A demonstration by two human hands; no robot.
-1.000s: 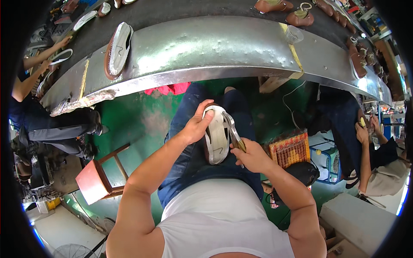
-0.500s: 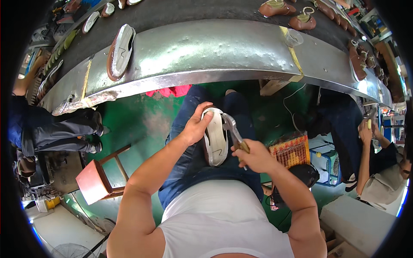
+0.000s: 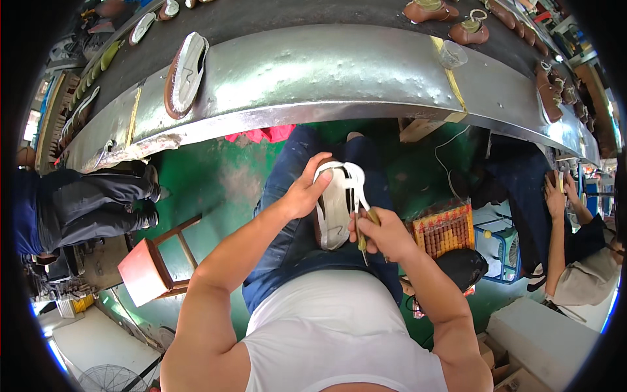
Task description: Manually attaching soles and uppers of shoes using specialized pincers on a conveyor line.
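Observation:
On my lap lies a shoe on its last (image 3: pixel 336 214), with its pale underside facing up and brown upper showing along the edge. My left hand (image 3: pixel 305 196) grips its far end, thumb on the underside, fingers round the side. My right hand (image 3: pixel 385 234) is closed on lasting pincers (image 3: pixel 363 196) with yellowish handles. Their bright metal head rests against the shoe's far right edge; whether the jaws pinch the upper is too small to tell. A thin pointed rod (image 3: pixel 366 256) sticks out below the right hand; I cannot tell what tool it belongs to.
Ahead runs a metal-edged bench (image 3: pixel 294 72) bearing another upturned shoe (image 3: pixel 186 75), a clear cup (image 3: pixel 452 55) and several brown shoes. A wooden stool (image 3: pixel 145 273) stands left, a beaded seat mat (image 3: pixel 443 230) right. Co-workers sit on both sides; one person's hand (image 3: pixel 555 193) shows right.
The pincers have swung toward me and their head has turned over the shoe's edge, handles now apart. My left hand still holds the shoe's far end. The view has shifted slightly.

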